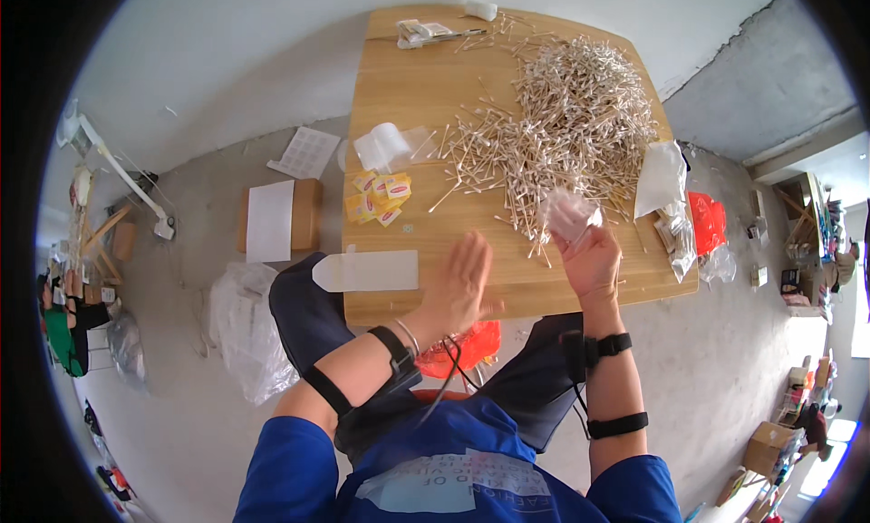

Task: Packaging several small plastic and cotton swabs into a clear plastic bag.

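Note:
My right hand (pixel 591 262) is raised over the near right of the table, its fingers closed on a small clear plastic bag (pixel 571 215). Whitish content shows through the bag, too unclear to name. Just beyond it spreads a big loose heap of cotton swabs (pixel 589 106). My left hand (pixel 459 283), slightly blurred, hovers above the near edge with its fingers stretched out and nothing in it. To its left lies a flat white carton (pixel 373 271). Farther back are several small yellow-and-white cards (pixel 388 188), and behind them a white roll of thin plastic (pixel 382 146).
The wooden table (pixel 435 79) also bears a small packet (pixel 421 33) at the far left. A white sheet (pixel 660 180) and bagged swabs (pixel 675 235) lie along the right edge, beside a red bag (pixel 707 222). On the floor at left are a cardboard box (pixel 308 217) and clear plastic (pixel 246 328).

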A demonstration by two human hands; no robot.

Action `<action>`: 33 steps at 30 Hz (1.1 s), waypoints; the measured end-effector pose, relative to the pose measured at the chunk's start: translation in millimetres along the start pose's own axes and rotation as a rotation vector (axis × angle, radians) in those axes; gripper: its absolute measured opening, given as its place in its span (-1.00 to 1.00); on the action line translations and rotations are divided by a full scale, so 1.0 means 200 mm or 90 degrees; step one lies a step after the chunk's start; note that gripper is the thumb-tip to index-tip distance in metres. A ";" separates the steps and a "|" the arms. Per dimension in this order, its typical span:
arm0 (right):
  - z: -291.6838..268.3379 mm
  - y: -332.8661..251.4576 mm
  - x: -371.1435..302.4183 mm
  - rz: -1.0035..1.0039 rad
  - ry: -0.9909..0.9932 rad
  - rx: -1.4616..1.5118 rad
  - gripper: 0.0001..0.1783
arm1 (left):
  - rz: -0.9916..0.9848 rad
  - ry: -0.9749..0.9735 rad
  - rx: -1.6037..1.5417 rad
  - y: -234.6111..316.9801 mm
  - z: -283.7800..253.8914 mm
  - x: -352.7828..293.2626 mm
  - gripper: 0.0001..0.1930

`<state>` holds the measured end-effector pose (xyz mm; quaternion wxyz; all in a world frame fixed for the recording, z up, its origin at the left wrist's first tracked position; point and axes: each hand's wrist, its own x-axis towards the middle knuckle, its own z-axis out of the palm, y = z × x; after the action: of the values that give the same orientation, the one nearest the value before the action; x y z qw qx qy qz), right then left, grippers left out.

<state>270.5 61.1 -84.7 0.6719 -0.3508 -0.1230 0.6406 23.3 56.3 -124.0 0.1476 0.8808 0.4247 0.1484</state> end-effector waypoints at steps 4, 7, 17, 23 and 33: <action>-0.14 0.12 -0.03 0.042 0.060 -0.071 -0.45 | 0.346 -0.219 -0.080 0.05 -0.03 -0.18 -0.22; -0.12 0.14 -0.03 0.045 0.036 -0.036 -0.48 | 0.330 -0.626 -0.125 0.14 -0.24 -0.02 -0.30; 0.09 0.25 -0.08 0.006 -0.089 -0.090 -0.87 | 0.361 0.009 -0.131 0.08 0.04 -0.06 -0.59; 0.25 0.29 -0.07 0.024 -0.043 -0.313 -0.86 | -0.138 -0.426 -0.800 0.00 0.02 -0.22 -0.77; 0.61 0.51 -0.13 0.021 -0.123 -0.468 -0.81 | -0.363 0.157 -0.705 -0.13 -0.42 -0.21 -0.82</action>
<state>112.1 68.2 -53.4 0.4760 -0.5081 -0.4015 0.5950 -52.5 49.0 -63.9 0.5649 0.5026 0.5168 0.4015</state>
